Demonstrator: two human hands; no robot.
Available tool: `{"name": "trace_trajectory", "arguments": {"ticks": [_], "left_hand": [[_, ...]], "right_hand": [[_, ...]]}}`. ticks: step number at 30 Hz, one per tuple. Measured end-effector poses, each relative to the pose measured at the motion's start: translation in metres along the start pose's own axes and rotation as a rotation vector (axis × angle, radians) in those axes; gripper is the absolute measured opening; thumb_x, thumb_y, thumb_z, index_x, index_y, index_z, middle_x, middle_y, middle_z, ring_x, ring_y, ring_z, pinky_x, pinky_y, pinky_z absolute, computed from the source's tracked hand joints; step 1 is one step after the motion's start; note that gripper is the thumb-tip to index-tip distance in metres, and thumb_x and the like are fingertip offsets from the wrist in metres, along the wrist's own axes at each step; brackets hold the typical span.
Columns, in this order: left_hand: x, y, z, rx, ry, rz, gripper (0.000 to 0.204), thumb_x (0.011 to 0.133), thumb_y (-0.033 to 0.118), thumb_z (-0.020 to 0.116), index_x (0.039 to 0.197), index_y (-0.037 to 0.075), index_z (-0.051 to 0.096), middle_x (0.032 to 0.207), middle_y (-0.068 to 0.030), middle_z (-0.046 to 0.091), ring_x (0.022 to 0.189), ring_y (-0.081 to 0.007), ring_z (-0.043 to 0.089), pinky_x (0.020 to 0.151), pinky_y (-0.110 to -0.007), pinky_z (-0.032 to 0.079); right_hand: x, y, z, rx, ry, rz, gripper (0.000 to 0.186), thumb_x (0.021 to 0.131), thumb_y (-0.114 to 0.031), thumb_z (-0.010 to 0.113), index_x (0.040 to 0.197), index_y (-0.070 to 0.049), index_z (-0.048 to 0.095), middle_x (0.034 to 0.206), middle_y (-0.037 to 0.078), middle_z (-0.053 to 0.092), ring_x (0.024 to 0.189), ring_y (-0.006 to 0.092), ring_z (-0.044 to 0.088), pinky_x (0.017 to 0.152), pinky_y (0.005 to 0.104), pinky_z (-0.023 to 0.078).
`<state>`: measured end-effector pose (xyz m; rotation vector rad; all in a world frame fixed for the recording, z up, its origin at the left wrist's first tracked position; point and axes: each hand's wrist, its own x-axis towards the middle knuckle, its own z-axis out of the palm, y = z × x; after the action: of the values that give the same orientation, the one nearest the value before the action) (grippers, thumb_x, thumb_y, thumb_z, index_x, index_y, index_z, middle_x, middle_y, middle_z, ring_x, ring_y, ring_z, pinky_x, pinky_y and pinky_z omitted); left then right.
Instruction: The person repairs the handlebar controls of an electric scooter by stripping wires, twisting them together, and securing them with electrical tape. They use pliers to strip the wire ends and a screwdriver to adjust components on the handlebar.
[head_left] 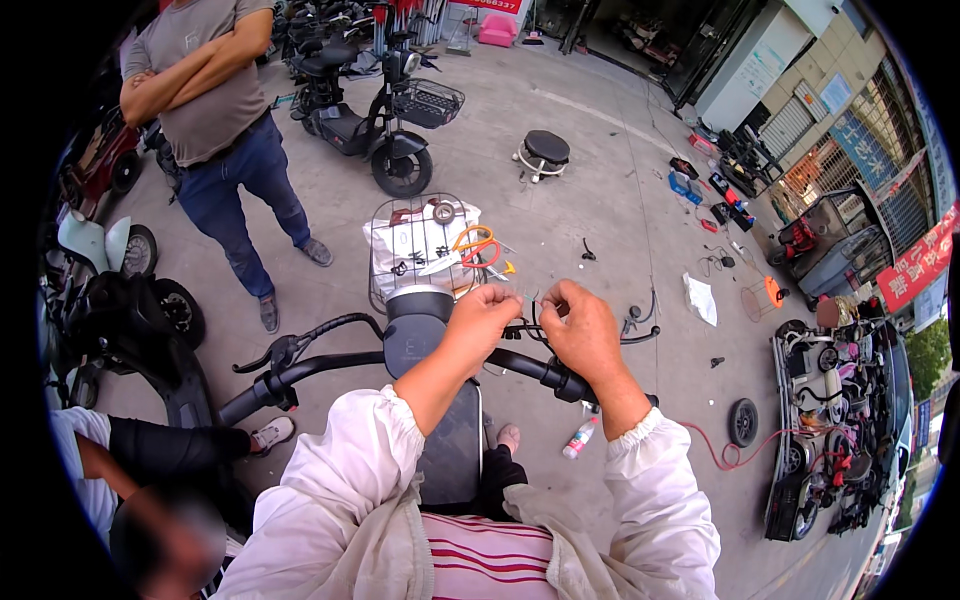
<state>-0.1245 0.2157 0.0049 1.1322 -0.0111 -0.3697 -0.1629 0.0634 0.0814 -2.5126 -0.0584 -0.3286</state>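
Both of my hands are raised over the right side of an electric scooter's handlebar point(330, 370). My left hand point(482, 315) is closed in a pinch, and whatever lies between its fingertips is too small to make out. Facing it, a short gap away, my right hand point(580, 325) pinches a thin dark wire point(534, 308). Just beyond my hands is the wire front basket point(374, 262), holding a white plastic bag point(405, 240). On the bag rest orange-handled scissors point(465, 250) and a roll of tape point(444, 212).
A person point(215, 120) stands front left with arms folded; another point(110, 470) is low at left beside a dark scooter point(150, 340). Ahead are a parked scooter point(375, 115) and a round stool point(546, 150). A bottle point(579, 438), a small wheel point(742, 422) and a parts-filled rack point(830, 420) lie right.
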Motion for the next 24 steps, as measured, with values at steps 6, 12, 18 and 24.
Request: {"name": "trace_trajectory", "arguments": {"ticks": [6, 12, 18, 24], "left_hand": [[-0.001, 0.01, -0.004, 0.011, -0.076, -0.044, 0.012, 0.09, 0.011, 0.069, 0.099, 0.006, 0.063, 0.086, 0.0004, 0.065, 0.08, -0.007, 0.058, 0.073, -0.022, 0.044], [-0.001, 0.011, -0.005, -0.029, -0.111, -0.058, 0.011, 0.091, 0.011, 0.067, 0.099, 0.006, 0.062, 0.088, 0.0007, 0.063, 0.081, -0.0078, 0.058, 0.074, -0.023, 0.045], [0.004, 0.001, -0.006, -0.038, -0.12, 0.033, 0.009, 0.094, 0.015, 0.063, 0.095, 0.006, 0.064, 0.085, 0.0015, 0.061, 0.082, -0.0076, 0.055, 0.077, -0.023, 0.042], [0.007, 0.001, -0.007, 0.033, -0.114, -0.018, 0.01, 0.094, 0.016, 0.063, 0.093, 0.006, 0.066, 0.083, 0.0018, 0.06, 0.08, -0.0073, 0.053, 0.076, -0.022, 0.041]], "right_hand": [[0.003, 0.001, -0.003, -0.023, -0.088, 0.059, 0.018, 0.081, -0.018, 0.066, 0.093, -0.005, 0.065, 0.091, 0.015, 0.07, 0.083, 0.0353, 0.068, 0.07, 0.0446, 0.052], [0.003, -0.001, 0.002, -0.055, -0.103, -0.061, 0.043, 0.081, -0.02, 0.069, 0.119, -0.001, 0.057, 0.118, 0.016, 0.066, 0.101, 0.0327, 0.066, 0.081, 0.0413, 0.052], [0.016, 0.008, 0.011, 0.1, -0.161, 0.02, 0.026, 0.083, -0.018, 0.069, 0.104, -0.004, 0.066, 0.099, 0.014, 0.071, 0.087, 0.0326, 0.068, 0.074, 0.0406, 0.053], [0.015, 0.008, 0.012, 0.156, -0.083, -0.021, 0.016, 0.083, -0.016, 0.067, 0.094, -0.004, 0.068, 0.09, 0.014, 0.071, 0.078, 0.0324, 0.068, 0.068, 0.0402, 0.053]]}}
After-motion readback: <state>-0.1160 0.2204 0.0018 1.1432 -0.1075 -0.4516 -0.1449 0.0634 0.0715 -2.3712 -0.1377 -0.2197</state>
